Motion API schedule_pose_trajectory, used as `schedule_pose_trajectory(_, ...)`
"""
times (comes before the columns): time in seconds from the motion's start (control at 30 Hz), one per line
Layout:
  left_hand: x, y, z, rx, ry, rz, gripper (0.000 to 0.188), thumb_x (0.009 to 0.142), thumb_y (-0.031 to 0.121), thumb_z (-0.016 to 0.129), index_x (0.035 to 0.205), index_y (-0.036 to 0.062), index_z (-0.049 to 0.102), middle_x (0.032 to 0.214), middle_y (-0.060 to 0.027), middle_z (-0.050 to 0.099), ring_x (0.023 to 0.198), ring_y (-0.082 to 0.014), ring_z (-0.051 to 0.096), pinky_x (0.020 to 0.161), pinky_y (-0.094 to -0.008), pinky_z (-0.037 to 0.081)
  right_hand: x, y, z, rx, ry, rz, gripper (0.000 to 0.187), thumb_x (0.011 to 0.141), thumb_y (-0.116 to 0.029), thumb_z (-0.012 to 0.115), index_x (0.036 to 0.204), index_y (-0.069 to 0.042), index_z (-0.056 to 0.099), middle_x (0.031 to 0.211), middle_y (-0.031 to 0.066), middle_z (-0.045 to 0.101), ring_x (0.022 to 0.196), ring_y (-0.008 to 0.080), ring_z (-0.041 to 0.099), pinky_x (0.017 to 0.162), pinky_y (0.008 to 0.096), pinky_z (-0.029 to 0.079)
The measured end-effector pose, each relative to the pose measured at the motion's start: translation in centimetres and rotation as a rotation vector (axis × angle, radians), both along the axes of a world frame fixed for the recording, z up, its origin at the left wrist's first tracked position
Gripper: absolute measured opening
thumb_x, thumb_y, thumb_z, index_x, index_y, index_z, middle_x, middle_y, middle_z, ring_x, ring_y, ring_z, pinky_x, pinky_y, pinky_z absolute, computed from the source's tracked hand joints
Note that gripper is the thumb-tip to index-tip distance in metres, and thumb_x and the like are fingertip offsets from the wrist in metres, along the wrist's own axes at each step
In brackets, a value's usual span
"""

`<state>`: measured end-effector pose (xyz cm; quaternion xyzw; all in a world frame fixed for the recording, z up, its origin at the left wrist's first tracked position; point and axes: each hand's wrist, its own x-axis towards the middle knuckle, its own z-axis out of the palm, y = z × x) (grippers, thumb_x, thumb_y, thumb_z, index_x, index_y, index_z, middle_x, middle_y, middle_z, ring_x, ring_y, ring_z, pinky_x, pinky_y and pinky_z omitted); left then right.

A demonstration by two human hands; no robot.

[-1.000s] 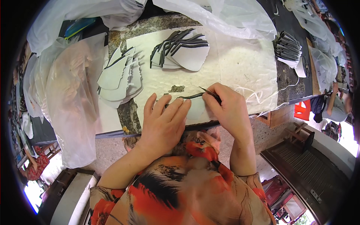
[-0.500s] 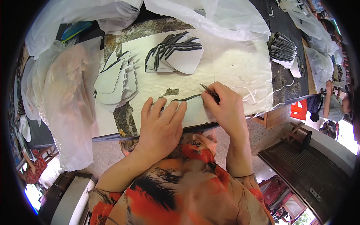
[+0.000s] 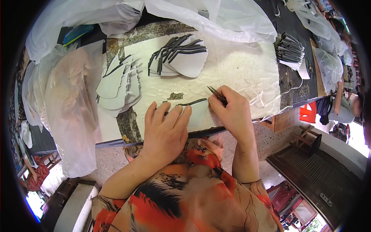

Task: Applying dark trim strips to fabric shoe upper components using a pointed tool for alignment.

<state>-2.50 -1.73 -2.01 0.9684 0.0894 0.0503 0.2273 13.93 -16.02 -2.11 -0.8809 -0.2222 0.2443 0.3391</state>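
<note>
My left hand (image 3: 165,129) lies with its fingers spread and flat over a pale, light-grey cut piece (image 3: 197,113) with a black strip along its upper edge. The hand hides the left part of that piece. Close by its right end, my right hand (image 3: 232,112) is closed around a small dark pair of pointed snips (image 3: 217,95), tips pointing up and left. The fingers cover most of the tool. Farther up the white work sheet (image 3: 243,62) lies a fanned pile of black-edged pieces (image 3: 187,63).
Left of the sheet lie stacked pale pieces with wavy edges (image 3: 118,89). Clear plastic bags (image 3: 71,104) cover the table's left side and far edge. A bundle of dark-edged pieces (image 3: 290,52) sits at right. White cord (image 3: 259,99) trails rightward. A wooden stool (image 3: 307,139) stands on the floor.
The view has shifted slightly. Both hands stay in nearly the same place, and the right edge of the piece under my left hand shows more plainly beside my right hand.
</note>
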Motion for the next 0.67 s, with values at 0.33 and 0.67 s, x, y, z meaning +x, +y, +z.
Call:
schedule_pose_trajectory(0.33, 0.0, 0.0, 0.1, 0.003, 0.003, 0.004, 0.048, 0.087, 0.010, 0.070, 0.134, 0.0080, 0.065, 0.124, -0.0103, 0.062, 0.124, -0.0351, 0.052, 0.116, -0.0556, 0.035, 0.0, -0.1, -0.3, -0.001, 0.098, -0.067, 0.025, 0.089, -0.025, 0.069, 0.097, -0.001, 0.070, 0.088, 0.0206, 0.072, 0.080, 0.0380, 0.070, 0.074, 0.0424, 0.055)
schedule_pose_trajectory(0.67, 0.4, 1.2, 0.1, -0.250, 0.054, 0.070, 0.056, 0.082, 0.018, 0.078, 0.136, 0.0088, 0.064, 0.121, -0.0135, 0.062, 0.122, -0.0353, 0.053, 0.115, -0.0541, 0.036, -2.1, 0.2, -0.6, -0.026, -0.175, -0.053, 0.024, 0.091, -0.028, 0.074, 0.096, -0.007, 0.064, 0.087, 0.0117, 0.070, 0.077, 0.0356, 0.069, 0.070, 0.0468, 0.053)
